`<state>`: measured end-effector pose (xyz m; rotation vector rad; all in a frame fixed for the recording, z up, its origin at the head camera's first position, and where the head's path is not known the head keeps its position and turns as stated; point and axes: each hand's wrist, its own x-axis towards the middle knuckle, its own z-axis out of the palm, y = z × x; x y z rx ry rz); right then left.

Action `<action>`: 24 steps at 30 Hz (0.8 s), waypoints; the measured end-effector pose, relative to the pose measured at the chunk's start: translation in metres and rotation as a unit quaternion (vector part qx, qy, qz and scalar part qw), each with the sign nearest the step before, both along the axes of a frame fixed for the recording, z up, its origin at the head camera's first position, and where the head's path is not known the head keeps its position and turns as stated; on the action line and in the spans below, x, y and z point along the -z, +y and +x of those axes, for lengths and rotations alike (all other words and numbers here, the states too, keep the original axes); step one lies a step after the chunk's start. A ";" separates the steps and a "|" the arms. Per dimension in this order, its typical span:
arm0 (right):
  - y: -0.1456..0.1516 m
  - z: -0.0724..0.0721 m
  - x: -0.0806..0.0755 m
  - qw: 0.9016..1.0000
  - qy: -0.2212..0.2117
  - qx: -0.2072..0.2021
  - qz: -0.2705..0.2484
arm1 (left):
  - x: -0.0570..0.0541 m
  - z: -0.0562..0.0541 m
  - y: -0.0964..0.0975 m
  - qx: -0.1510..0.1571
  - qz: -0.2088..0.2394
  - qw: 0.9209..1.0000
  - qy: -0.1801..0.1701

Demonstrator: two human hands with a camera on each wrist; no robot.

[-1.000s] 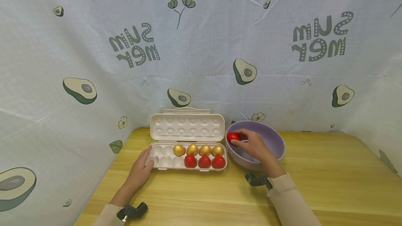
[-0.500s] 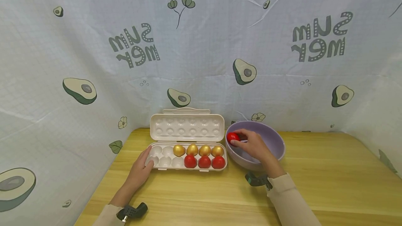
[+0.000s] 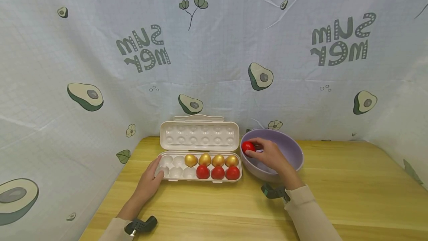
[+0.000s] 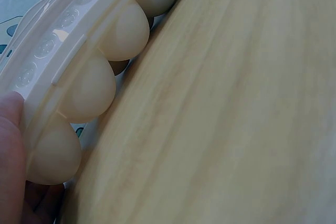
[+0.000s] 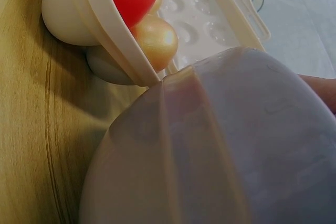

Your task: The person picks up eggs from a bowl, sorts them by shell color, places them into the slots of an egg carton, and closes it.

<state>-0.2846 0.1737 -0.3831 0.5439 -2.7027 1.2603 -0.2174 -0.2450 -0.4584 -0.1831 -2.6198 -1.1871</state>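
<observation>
My left hand (image 3: 148, 182) holds the left end of an open egg carton (image 3: 175, 173) of pale plastic. In the left wrist view its thumb (image 4: 11, 109) lies over the rim and its fingers curl beneath the cups. Over the left side of a lilac bowl (image 3: 290, 153), my right hand (image 3: 271, 156) pinches a red egg (image 3: 247, 146) between thumb and fingers. Several gold eggs (image 3: 204, 159) fill part of the carton's back row. Three red eggs (image 3: 217, 172) sit at the right of its front row. From the right wrist, the bowl's outer wall (image 5: 210, 150) hides the held egg.
The carton's lid (image 3: 200, 135) stands raised behind the cups. Close to the carton's right end is the bowl, on a wooden table (image 3: 207, 211). A pale curtain printed with avocados (image 3: 214, 58) hangs behind the table. Each wrist wears a dark camera mount (image 3: 142, 225).
</observation>
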 end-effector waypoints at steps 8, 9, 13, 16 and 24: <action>0.000 -0.001 0.000 1.000 -0.005 -0.005 -0.008 | 0.000 0.000 0.000 0.002 0.003 1.000 0.001; 0.000 0.000 -0.001 1.000 -0.005 -0.004 -0.008 | 0.000 0.000 0.000 0.002 0.003 1.000 0.001; 0.000 0.000 -0.001 1.000 -0.003 0.001 -0.003 | -0.001 0.000 0.000 0.002 0.001 1.000 0.001; 0.000 0.000 -0.001 1.000 0.004 0.003 0.002 | 0.000 0.000 0.000 0.001 -0.001 1.000 0.001; 0.000 0.000 0.001 1.000 0.021 0.001 -0.007 | 0.000 0.000 0.000 0.001 -0.003 1.000 0.004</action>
